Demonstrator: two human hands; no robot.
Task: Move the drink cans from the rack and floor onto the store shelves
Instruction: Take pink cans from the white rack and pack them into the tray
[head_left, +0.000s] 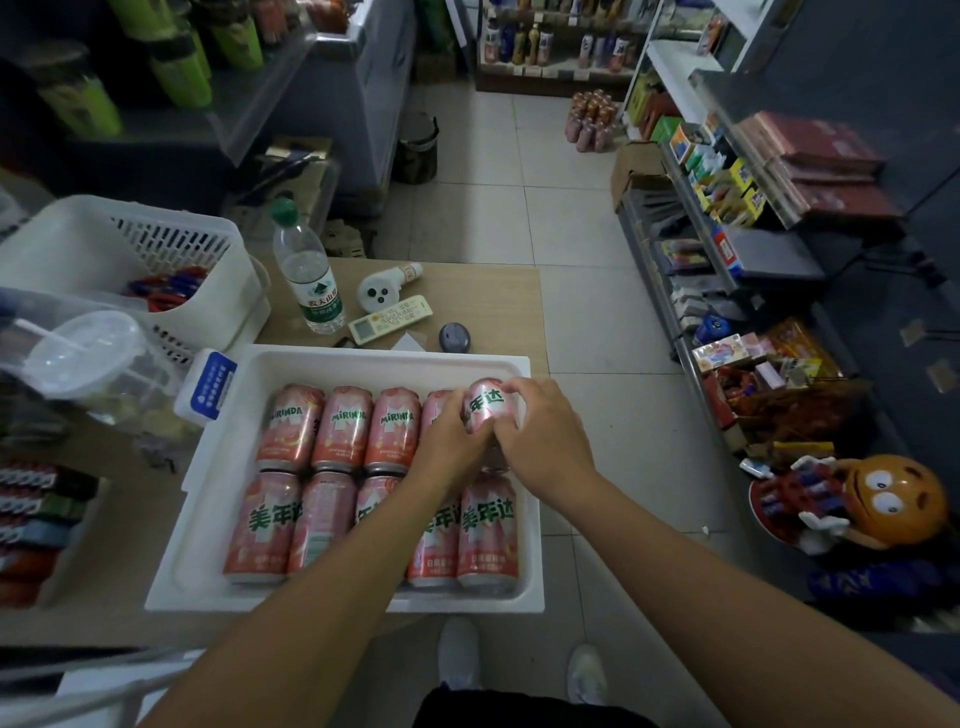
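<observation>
A white tray (363, 358) on a wooden table holds several pink Mirinda cans lying in two rows. At the far right end of the back row one pink can (488, 404) sits a little above its neighbours. My right hand (545, 441) grips this can from the right, fingers curled over its top. My left hand (449, 447) holds the same can from the left, covering the can beside it. A wrapped pack of pink cans (589, 122) stands on the floor far up the aisle. Store shelves (717, 249) run along the right.
Beyond the tray on the table stand a water bottle (309, 275), a remote (390, 318) and a white basket (130, 260). A plastic cup (85, 353) is at the left. A cardboard box (636, 171) and an orange figure (883, 501) stand on the tiled floor.
</observation>
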